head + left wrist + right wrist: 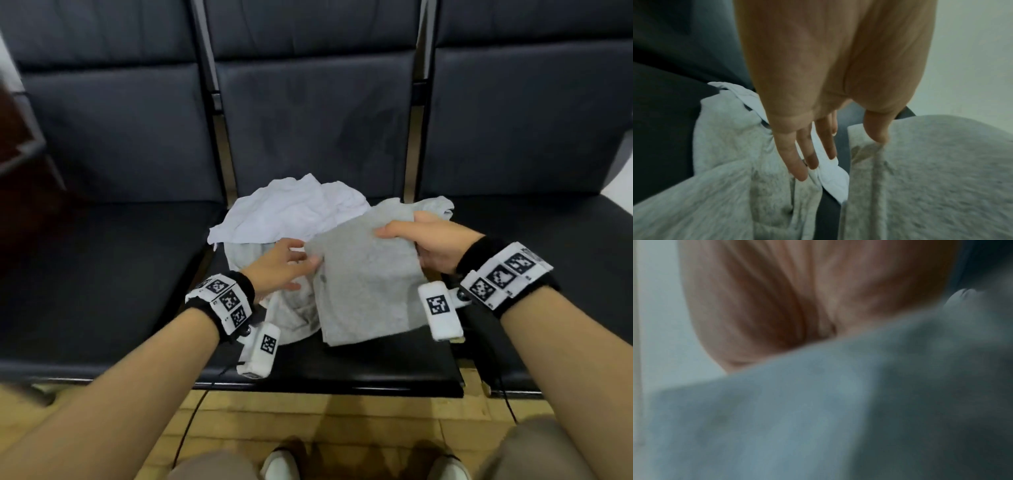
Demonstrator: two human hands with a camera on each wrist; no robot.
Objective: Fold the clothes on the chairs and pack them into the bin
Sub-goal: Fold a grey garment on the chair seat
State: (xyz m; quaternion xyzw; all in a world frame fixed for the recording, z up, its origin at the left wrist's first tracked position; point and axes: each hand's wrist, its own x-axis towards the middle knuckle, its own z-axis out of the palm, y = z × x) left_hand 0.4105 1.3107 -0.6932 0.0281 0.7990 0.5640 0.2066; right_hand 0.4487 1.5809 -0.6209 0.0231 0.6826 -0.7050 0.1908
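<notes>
A folded grey garment (370, 284) is lifted above the middle black chair seat (376, 363). My right hand (399, 234) grips its upper right edge, thumb on top and fingers underneath. My left hand (301, 262) reaches in with straight fingers and touches the garment's left edge. In the left wrist view the left hand (831, 142) has its thumb tip on the grey garment (941, 170). A crumpled white garment (291, 209) and a light grey one (291, 308) lie on the seat. In the right wrist view, grey cloth (797, 410) hides the fingers.
Three black padded chairs stand in a row, with bare seats on the left (102, 274) and right (548, 233). Metal frame bars (222, 144) separate them. A dark wooden object (20, 137) stands at the far left. Tiled floor (342, 418) lies below. No bin is in view.
</notes>
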